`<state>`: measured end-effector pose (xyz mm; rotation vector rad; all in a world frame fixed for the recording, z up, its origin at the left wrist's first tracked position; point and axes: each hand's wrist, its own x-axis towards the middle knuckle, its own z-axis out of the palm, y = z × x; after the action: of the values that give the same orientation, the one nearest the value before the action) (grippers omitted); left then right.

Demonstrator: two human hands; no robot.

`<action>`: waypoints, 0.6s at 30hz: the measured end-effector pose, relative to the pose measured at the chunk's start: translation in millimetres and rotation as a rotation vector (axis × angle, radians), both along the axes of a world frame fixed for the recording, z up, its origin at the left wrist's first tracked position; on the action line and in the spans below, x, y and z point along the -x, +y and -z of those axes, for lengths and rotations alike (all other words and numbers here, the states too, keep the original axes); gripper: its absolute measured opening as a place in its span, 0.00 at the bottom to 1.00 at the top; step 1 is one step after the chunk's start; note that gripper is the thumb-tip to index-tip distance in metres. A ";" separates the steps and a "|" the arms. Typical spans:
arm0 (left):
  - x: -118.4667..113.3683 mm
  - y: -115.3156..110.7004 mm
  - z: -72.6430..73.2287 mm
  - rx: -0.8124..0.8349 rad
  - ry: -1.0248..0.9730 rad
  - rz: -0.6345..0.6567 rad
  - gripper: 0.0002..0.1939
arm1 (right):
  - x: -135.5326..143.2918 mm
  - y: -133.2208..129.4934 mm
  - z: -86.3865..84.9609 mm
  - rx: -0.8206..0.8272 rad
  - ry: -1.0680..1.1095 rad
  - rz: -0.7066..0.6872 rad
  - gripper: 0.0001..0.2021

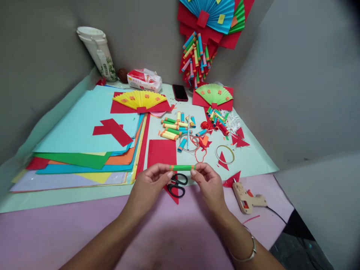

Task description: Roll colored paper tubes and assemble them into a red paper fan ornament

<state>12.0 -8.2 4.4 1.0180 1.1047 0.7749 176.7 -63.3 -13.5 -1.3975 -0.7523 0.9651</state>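
Note:
A green paper tube (182, 168) with orange bands near its ends is held level between my hands. My left hand (153, 182) pinches its left end between thumb and fingers. The right end is pinched by my right hand (207, 180). Just below the tube lie black-handled scissors (177, 185), partly over a red paper piece (161, 153). Beyond them is a group of yellow, green and blue paper tubes (171, 129), with a pencil (188, 133) across some of them.
Stacked coloured paper (84, 120) covers the left side. A glue gun (247, 197) with a black cord lies at the right. Behind are a yellow fan (140, 99), a green fan (213, 93), a phone (180, 93), a tissue pack (144, 80) and a tall cup (98, 52).

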 end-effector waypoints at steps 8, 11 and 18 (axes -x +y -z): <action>0.0 -0.7 2.9 0.012 -0.061 0.012 0.10 | 0.2 -1.0 1.4 -0.001 0.015 0.011 0.10; -0.2 -1.2 1.4 0.013 -0.074 0.018 0.09 | -0.4 -1.3 2.1 0.003 0.025 0.009 0.10; 1.5 0.5 4.2 -0.009 -0.068 0.038 0.09 | -0.6 -1.7 2.8 0.024 0.037 0.000 0.10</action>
<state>10.5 -7.7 0.1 1.0097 1.0217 0.7791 177.3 -65.0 -16.3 -1.3961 -0.7156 1.0007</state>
